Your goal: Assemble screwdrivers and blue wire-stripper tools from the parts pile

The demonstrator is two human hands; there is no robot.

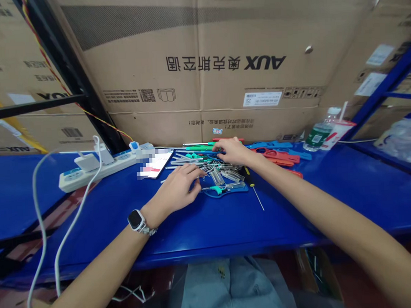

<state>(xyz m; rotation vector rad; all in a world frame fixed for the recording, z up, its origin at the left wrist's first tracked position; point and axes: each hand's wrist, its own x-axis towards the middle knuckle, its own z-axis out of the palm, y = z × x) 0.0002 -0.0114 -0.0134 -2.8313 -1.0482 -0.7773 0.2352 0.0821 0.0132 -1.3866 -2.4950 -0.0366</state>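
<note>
On the blue table lies a pile of metal rods, clear plastic pieces [216, 177] and coloured parts. My left hand [182, 186], with a watch on its wrist, is at the pile's near left side, fingers curled; what they hold, if anything, is too small to tell. My right hand [233, 151] reaches over the back of the pile, fingers bent down near a blue part; their grip cannot be made out. A teal part [218, 189] lies in front of the pile. Beside it is a black and yellow screwdriver [250, 178]. Red parts [282, 157] and blue parts [271, 145] lie to the right.
A white power strip [100, 168] with plugs and cables stands at the left, near a phone [158, 164]. A bottle [318, 133] and a cup with a straw [337, 132] are at the back right. Large cardboard [203, 95] stands behind the table [202, 231].
</note>
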